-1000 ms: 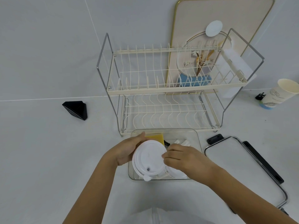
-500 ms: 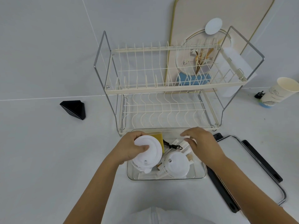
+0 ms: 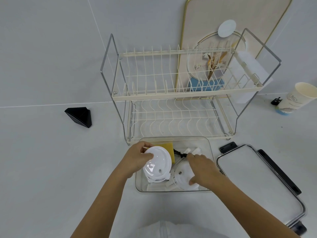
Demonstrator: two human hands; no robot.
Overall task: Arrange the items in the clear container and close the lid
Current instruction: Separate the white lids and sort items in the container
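Observation:
A clear rectangular container (image 3: pixel 209 146) sits on the white counter in front of me. My left hand (image 3: pixel 136 159) holds a stack of white cup lids (image 3: pixel 158 164) over its left half. My right hand (image 3: pixel 203 169) rests on a second stack of white cup lids (image 3: pixel 181 176) in the right half, fingers curled round it. Also inside are a yellow sponge (image 3: pixel 169 148), a small black tie (image 3: pixel 180 154) and white plastic pieces (image 3: pixel 193 151). The container's lid (image 3: pixel 253 179), clear with black clips, lies flat to the right.
A two-tier cream wire dish rack (image 3: pixel 171 97) stands right behind the container. A black wedge (image 3: pixel 79 116) lies at the left. A paper cup (image 3: pixel 298 98) and a small black clip (image 3: pixel 276 101) sit at the far right. A gold-rimmed board (image 3: pixel 231 12) leans on the wall.
My right hand came back from the container's far right corner and dropped onto the right stack of lids. The left hand keeps its stack, now tilted a little lower.

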